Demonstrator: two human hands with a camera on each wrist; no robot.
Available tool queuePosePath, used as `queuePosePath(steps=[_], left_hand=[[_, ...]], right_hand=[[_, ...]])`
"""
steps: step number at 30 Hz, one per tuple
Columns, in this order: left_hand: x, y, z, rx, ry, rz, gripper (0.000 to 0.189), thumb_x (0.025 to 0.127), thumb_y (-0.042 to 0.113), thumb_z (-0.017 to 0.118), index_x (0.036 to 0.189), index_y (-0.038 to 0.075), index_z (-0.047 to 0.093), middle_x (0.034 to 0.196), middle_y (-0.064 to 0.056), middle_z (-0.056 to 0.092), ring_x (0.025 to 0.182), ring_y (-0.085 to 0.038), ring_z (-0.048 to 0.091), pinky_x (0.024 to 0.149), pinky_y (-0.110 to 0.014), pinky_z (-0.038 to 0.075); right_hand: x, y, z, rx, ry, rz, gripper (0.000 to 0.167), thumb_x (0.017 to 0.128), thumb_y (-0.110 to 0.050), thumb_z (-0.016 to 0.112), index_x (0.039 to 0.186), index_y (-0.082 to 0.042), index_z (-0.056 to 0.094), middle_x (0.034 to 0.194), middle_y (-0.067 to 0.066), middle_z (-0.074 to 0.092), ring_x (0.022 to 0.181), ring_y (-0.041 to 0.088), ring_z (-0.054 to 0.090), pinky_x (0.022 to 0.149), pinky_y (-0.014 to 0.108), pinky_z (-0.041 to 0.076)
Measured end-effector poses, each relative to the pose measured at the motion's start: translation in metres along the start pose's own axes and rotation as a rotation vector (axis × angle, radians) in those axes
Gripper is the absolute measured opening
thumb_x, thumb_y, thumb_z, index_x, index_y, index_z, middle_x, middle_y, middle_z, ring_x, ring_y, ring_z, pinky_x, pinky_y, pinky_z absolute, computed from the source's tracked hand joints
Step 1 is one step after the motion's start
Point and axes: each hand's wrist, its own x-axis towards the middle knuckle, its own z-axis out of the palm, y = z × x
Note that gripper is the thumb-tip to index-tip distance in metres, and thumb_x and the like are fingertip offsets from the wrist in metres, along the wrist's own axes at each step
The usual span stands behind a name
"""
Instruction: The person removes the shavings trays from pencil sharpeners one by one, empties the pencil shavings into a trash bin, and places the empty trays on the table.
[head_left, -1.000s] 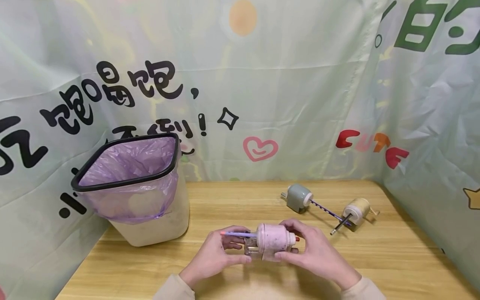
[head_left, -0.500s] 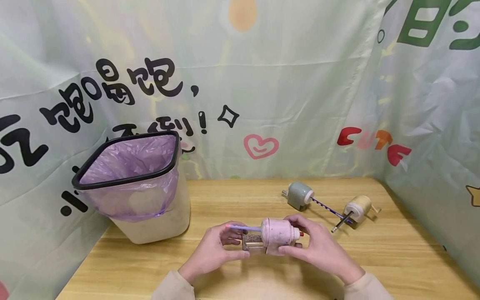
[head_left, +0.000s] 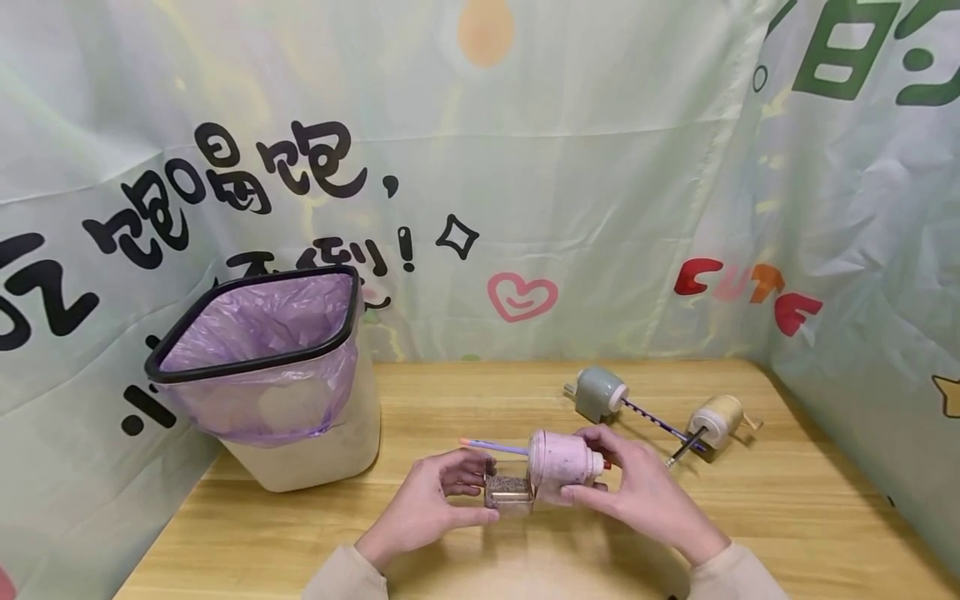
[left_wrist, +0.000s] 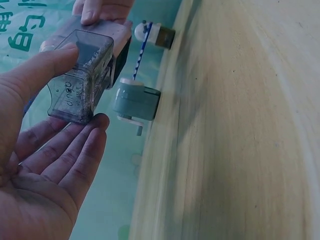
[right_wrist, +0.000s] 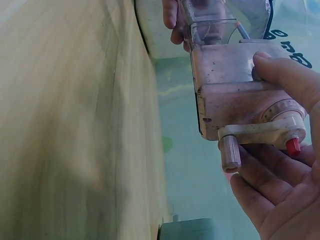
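Note:
My right hand [head_left: 641,493] grips a pink crank pencil sharpener [head_left: 561,457], held above the table. A purple pencil [head_left: 498,447] sticks out of its left side. My left hand [head_left: 429,502] pinches the clear shavings drawer [head_left: 508,492] between thumb and fingers; dark shavings lie inside. The drawer stands mostly out of the sharpener's left side; whether its end is still inside is hard to tell. In the right wrist view the crank handle [right_wrist: 250,134] and a red tip [right_wrist: 293,145] show on the sharpener's other end.
At the left stands a trash bin [head_left: 330,450] with a black rim and purple liner. Behind my right hand lie a grey-green sharpener [head_left: 596,393] with a dotted pencil [head_left: 652,419] and a beige sharpener [head_left: 717,419] with a dark pencil [head_left: 686,446]. Cloth hangs behind the table.
The drawer has slid leftward out of the sharpener, showing more of its shavings. The right hand and the pink body have shifted a little right and up.

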Motion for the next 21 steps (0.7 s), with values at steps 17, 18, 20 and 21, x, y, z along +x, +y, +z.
queuePosePath(steps=[17,18,20,21], left_hand=[[-0.006,-0.007,-0.003,-0.030,-0.037,-0.008,0.064,0.083,0.017,0.094,0.139,0.002,0.066,0.127,-0.012,0.074,0.113,-0.015,0.074,0.101,-0.024,0.060],[-0.007,-0.008,-0.004,-0.026,-0.036,-0.007,0.064,0.083,0.017,0.094,0.139,0.003,0.066,0.127,-0.012,0.074,0.113,-0.015,0.074,0.101,-0.025,0.060],[-0.008,-0.010,-0.006,-0.009,-0.032,-0.005,0.063,0.083,0.018,0.094,0.138,0.004,0.067,0.126,-0.011,0.075,0.112,-0.014,0.075,0.101,-0.026,0.060],[-0.009,-0.011,-0.007,-0.003,-0.029,-0.004,0.062,0.083,0.019,0.094,0.138,0.005,0.067,0.126,-0.010,0.075,0.112,-0.013,0.075,0.101,-0.026,0.060]], right_hand=[[0.020,0.007,0.008,-0.026,-0.033,0.106,0.066,0.082,-0.054,0.091,0.130,-0.016,0.067,0.127,0.003,0.075,0.118,0.029,0.075,0.103,0.052,0.060],[0.021,0.007,0.009,-0.023,-0.036,0.110,0.066,0.082,-0.054,0.091,0.130,-0.016,0.067,0.126,0.004,0.076,0.118,0.030,0.075,0.103,0.053,0.060],[0.025,0.009,0.011,-0.018,-0.040,0.113,0.066,0.082,-0.052,0.091,0.130,-0.015,0.067,0.126,0.004,0.076,0.118,0.030,0.075,0.103,0.053,0.060],[0.026,0.010,0.012,-0.016,-0.042,0.112,0.066,0.082,-0.050,0.092,0.130,-0.014,0.066,0.125,0.004,0.076,0.118,0.029,0.075,0.103,0.052,0.060]])
